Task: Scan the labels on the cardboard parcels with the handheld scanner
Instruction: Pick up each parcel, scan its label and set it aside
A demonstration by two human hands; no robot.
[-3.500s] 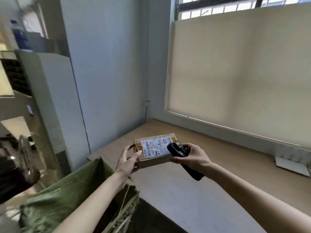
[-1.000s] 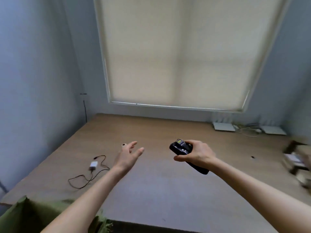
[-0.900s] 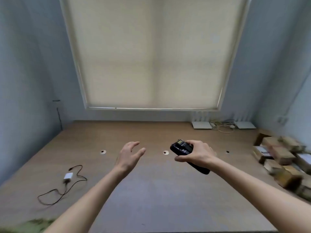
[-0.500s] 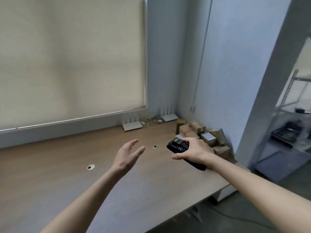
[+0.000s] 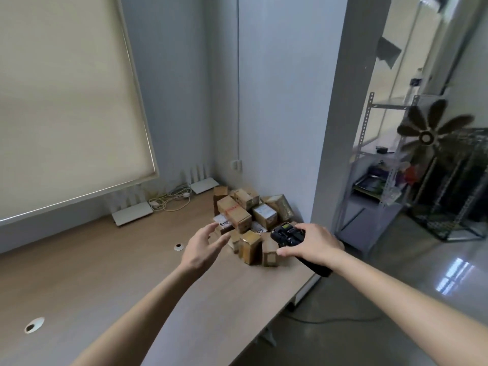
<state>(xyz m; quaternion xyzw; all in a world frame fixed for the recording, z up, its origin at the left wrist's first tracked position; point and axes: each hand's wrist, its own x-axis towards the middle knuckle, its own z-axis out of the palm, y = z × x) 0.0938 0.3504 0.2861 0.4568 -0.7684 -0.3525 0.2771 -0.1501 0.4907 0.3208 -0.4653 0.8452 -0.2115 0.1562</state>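
Note:
A heap of several small cardboard parcels (image 5: 245, 215) lies at the right end of the wooden table (image 5: 111, 276), against the wall; some show white labels. My right hand (image 5: 310, 244) grips the black handheld scanner (image 5: 286, 235), held just in front of the heap's right side. My left hand (image 5: 203, 245) hovers empty with fingers spread, just left of the nearest parcels and not touching them.
Two white routers (image 5: 132, 213) and tangled cables (image 5: 170, 199) sit under the window blind. Round cable holes (image 5: 179, 247) dot the table. The table's right edge drops to the floor; a metal shelf (image 5: 375, 165) and a fan (image 5: 427, 137) stand beyond.
My view swung right from the table's left end to the parcel heap. The left hand let go of the earlier parcel and now reaches, empty, close to the heap. The scanner stays in my right hand.

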